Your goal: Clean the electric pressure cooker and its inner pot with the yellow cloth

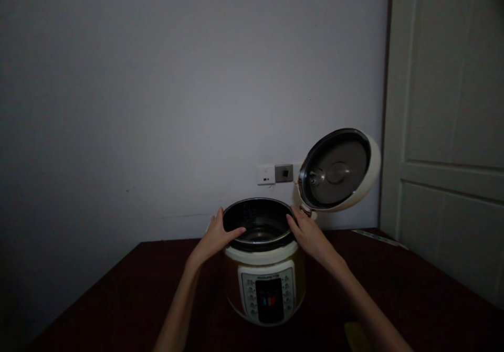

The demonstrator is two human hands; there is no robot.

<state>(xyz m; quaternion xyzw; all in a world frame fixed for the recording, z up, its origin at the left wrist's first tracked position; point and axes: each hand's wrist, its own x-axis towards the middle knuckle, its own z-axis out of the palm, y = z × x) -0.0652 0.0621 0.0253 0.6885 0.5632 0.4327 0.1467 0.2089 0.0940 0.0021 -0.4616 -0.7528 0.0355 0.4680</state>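
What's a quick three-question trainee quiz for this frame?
1. True or false: the cooker has its lid shut.
2. What do the left hand and right hand grip? A) the inner pot at its rim B) the lid C) the control panel
3. What is mounted on the wall behind the cooker?

Key: 1 false, the lid stands open to the right. 2 A. 3 socket plates.
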